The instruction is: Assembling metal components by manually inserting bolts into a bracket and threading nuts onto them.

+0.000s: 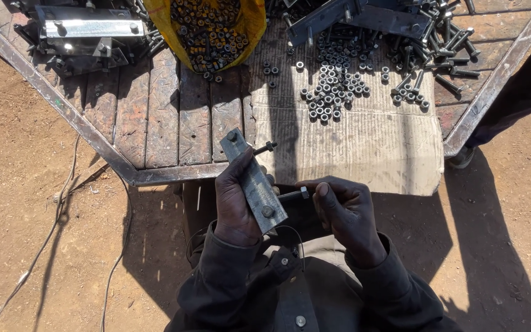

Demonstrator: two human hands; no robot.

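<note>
Left hand (236, 203) grips the flat steel bracket (254, 182); right hand (345, 212) pinches what looks like a nut (304, 193) on its bolt (290, 195).

Dull grey metal plate (254, 182), rough weathered wood table (162, 117), seemingly worn cardboard sheet (351, 147).

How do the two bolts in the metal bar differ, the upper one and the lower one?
The upper bolt sticks out free past the metal bar with its nut near the tip and no hand on it; the lower bolt is pinched at its nut by the right hand. The upper bolt lies over the table, the lower over the lap. Both pass through the bar, held by the left hand.
</note>
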